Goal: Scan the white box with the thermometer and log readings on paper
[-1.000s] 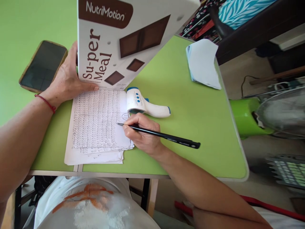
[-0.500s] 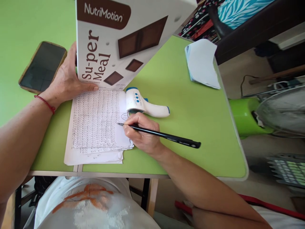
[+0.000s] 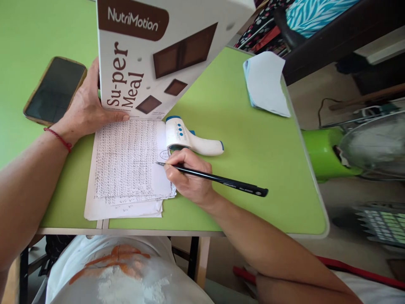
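Observation:
My right hand [image 3: 190,175] is closed around a black pen [image 3: 221,180] in a writing grip. The pen tip is at the right part of a sheet of paper [image 3: 126,160] densely covered in small handwriting, with more sheets under it. Along the sheet's top edge stands a white and brown NutriMotion box [image 3: 145,55]. My left hand [image 3: 85,105] grips the box's lower left corner, thumb across the front near the paper; its other fingers are partly hidden by the box. A white and blue infrared thermometer [image 3: 193,139] lies just beyond my right hand, at the sheet's right edge.
A phone [image 3: 55,90] in a brown case lies left of my left hand on the green table [image 3: 262,169]. Folded white paper [image 3: 265,84] rests near the table's far right edge. Beyond that edge are a green bin [image 3: 325,154] and a keyboard [image 3: 384,223].
The view has shifted a little, so the box, phone and paper appear slightly further left. The pen tip sits very slightly further right on the sheet. Both hands keep their grips.

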A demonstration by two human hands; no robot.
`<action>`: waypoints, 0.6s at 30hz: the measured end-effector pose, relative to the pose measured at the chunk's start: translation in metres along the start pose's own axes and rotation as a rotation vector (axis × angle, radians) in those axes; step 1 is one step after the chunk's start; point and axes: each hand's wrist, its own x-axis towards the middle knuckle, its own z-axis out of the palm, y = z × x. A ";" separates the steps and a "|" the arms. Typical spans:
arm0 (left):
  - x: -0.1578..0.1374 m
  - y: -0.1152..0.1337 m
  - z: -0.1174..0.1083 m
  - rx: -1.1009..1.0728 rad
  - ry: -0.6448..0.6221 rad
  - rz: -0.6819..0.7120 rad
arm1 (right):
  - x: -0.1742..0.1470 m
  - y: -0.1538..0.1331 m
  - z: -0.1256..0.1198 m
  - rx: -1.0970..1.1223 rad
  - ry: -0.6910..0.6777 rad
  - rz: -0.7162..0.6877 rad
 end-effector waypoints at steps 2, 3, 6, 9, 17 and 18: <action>-0.001 0.000 -0.001 0.058 -0.045 0.060 | 0.000 0.000 0.000 -0.018 0.001 0.001; -0.001 0.000 -0.001 0.086 -0.071 0.095 | 0.000 0.000 0.000 -0.029 -0.002 -0.002; 0.000 -0.003 -0.003 0.083 -0.079 0.111 | 0.000 -0.001 0.001 -0.054 -0.001 -0.015; 0.001 -0.004 -0.003 0.087 -0.074 0.107 | 0.001 -0.001 0.001 -0.051 -0.006 -0.028; 0.001 -0.004 -0.003 0.093 -0.060 0.121 | -0.001 0.001 0.000 -0.008 0.028 0.007; 0.001 -0.004 -0.003 0.092 -0.063 0.114 | -0.001 0.001 0.000 -0.021 0.033 0.010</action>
